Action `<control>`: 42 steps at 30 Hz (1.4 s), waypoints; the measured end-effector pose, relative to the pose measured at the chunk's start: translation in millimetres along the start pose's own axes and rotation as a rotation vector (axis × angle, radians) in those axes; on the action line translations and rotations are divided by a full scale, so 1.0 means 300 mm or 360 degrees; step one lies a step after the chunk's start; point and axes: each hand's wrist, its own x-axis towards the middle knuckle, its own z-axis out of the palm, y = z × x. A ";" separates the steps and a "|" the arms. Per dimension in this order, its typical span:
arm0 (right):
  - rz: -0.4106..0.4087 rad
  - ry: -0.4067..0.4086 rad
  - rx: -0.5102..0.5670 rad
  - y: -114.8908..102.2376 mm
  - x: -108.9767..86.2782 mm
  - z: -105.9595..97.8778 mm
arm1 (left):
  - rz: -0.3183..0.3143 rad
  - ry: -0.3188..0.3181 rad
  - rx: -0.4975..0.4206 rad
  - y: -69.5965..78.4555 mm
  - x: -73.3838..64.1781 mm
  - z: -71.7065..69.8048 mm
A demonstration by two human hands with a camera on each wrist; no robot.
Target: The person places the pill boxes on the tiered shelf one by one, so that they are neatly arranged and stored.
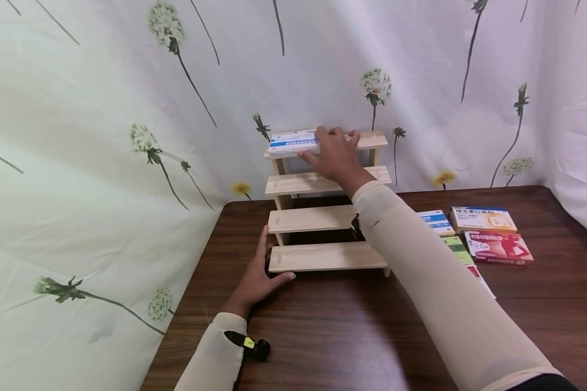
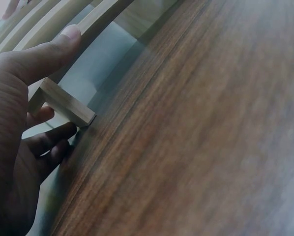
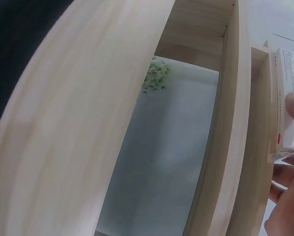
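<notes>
A four-step wooden display rack stands on the table. My right hand reaches over it to the top step and holds the right end of a white and blue medicine box, lying lengthwise at the left of that step. In the right wrist view, the thumb presses the long side of the box. My left hand grips the rack's lower left corner. The left wrist view has its thumb at the bottom step's front edge and the other fingers around the side leg.
To the right on the brown table lie several medicine boxes: a white and orange one, a red one, a blue and white one and a green one, partly behind my right sleeve. Flower-printed cloth hangs close behind the rack.
</notes>
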 end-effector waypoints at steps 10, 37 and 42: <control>0.0060 0.0010 0.0016 0.022 -0.012 -0.021 | -0.0018 -0.0001 0.0002 -0.002 -0.003 -0.002; -0.0080 0.0177 0.0104 0.239 -0.171 -0.145 | -0.0004 -0.0004 0.0016 -0.006 0.001 -0.003; -0.0117 0.0251 0.0164 0.287 -0.222 -0.168 | 0.0009 0.0007 0.0020 -0.002 0.004 -0.004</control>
